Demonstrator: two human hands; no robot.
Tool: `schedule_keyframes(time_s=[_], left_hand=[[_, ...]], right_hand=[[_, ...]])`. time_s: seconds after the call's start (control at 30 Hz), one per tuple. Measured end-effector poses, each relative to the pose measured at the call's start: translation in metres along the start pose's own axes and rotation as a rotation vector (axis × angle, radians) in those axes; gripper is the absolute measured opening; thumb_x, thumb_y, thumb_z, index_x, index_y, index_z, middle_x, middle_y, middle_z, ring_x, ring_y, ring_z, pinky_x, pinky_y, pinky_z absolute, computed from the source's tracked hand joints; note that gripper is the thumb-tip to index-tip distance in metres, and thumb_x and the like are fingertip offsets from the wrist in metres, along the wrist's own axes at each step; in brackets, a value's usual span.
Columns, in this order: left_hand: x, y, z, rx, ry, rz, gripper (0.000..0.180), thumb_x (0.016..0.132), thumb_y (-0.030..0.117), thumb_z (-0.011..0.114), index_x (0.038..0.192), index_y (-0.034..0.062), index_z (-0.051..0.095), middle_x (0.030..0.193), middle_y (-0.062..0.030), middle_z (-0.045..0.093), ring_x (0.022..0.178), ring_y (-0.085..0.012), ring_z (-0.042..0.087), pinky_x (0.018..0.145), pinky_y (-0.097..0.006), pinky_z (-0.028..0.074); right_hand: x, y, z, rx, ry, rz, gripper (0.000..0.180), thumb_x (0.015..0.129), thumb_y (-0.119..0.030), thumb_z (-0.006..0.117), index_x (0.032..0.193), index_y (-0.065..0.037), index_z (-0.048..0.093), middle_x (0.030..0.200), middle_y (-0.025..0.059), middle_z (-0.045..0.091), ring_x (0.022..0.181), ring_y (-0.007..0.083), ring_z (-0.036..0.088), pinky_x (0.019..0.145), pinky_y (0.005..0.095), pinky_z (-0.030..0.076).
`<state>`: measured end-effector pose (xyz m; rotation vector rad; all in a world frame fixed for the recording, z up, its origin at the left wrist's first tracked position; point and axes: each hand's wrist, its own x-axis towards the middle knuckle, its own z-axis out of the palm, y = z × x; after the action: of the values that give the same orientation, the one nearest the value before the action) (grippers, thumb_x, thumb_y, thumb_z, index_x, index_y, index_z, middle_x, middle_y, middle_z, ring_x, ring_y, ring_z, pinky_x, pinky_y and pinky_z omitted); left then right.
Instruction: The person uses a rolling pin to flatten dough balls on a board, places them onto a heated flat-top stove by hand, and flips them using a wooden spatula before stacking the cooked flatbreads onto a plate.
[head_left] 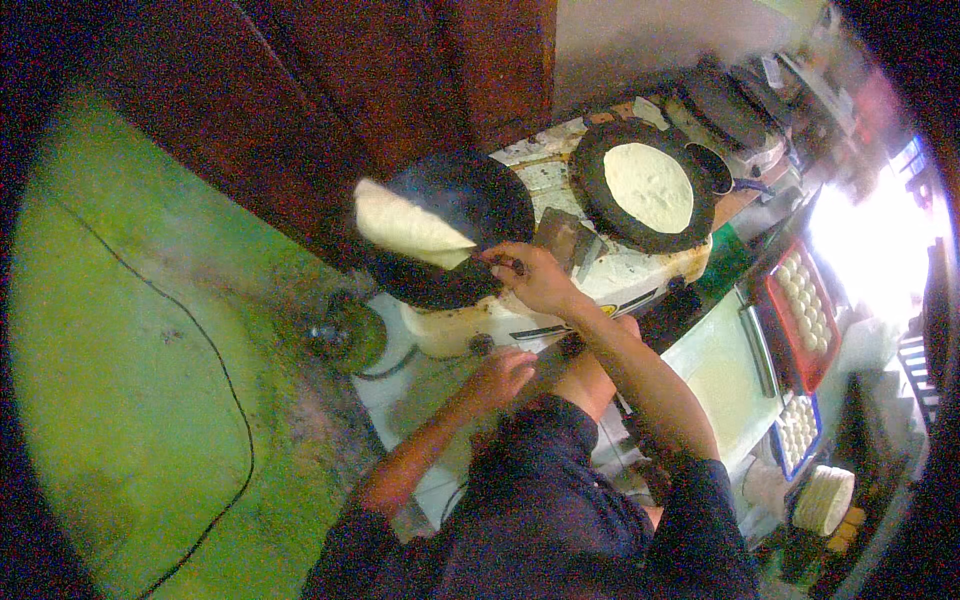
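At the left, find the bread [405,225], pale and thin, tilted up over the left pan [490,190] with a narrow tip toward the right. Cannot tell contact with the pan from a small clearance above. Judge as light, soft and dry rather than slippery; bendable, yet apparently firm enough for a fairly straight shape while raised. Probably hot, and likely to tear under a hard pinch or a sharp pull. Best taken well in from the rim with flat support beneath, or gently along the broad edge.

Next, see the left hand [500,380], low in front of the stove [640,272], apart from bread and pan. Note loosely bent fingers, clamped on nothing visible, and a forearm slanting up and to the right.

Then see the right hand [540,280], reaching leftward across the stove's front edge on an extended forearm. Note fingers clamped together on a small dark handle [515,266] beside the bread's tip; cannot tell the tool's full form.

Farther right, find the right pan [590,195], with a flat round [648,188] inside. Judge limper than the bread, perhaps; better supported from underneath.
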<state>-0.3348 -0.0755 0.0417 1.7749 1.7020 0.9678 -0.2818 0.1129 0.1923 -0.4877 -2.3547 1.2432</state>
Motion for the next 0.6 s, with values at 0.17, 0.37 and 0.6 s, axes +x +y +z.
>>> schedule_keyframes(time_s=[0.17,0.37,0.6], left_hand=[[0.014,0.039,-0.002,-0.07,-0.207,-0.05,0.038,0.093,0.031,0.059,0.118,0.0043,0.063,0.117,-0.0189,0.064,0.113,-0.0379,0.058,0.101,-0.047,0.044],[0.026,0.075,-0.027,-0.15,-0.416,-0.062,0.039,0.093,0.034,0.059,0.117,0.0049,0.066,0.119,-0.0183,0.065,0.114,-0.0369,0.059,0.101,-0.046,0.044],[0.1,0.016,-0.163,0.316,-0.03,-0.01,0.043,0.09,0.031,0.062,0.122,0.002,0.063,0.124,-0.0199,0.062,0.118,-0.0366,0.057,0.103,-0.043,0.043]], right_hand=[[-0.039,0.009,-0.008,-0.439,-0.016,-0.065,0.028,0.087,-0.011,0.062,0.114,-0.009,0.067,0.094,0.0166,0.064,0.087,0.0343,0.065,0.076,0.0431,0.053],[-0.124,-0.026,-0.035,-0.597,-0.092,0.192,0.029,0.085,-0.01,0.061,0.113,-0.01,0.068,0.094,0.0173,0.063,0.085,0.037,0.064,0.074,0.0452,0.053],[-0.2,-0.054,-0.1,-0.457,0.09,0.262,0.031,0.084,-0.002,0.064,0.114,-0.007,0.068,0.092,0.0164,0.062,0.08,0.0349,0.064,0.071,0.0423,0.052]])
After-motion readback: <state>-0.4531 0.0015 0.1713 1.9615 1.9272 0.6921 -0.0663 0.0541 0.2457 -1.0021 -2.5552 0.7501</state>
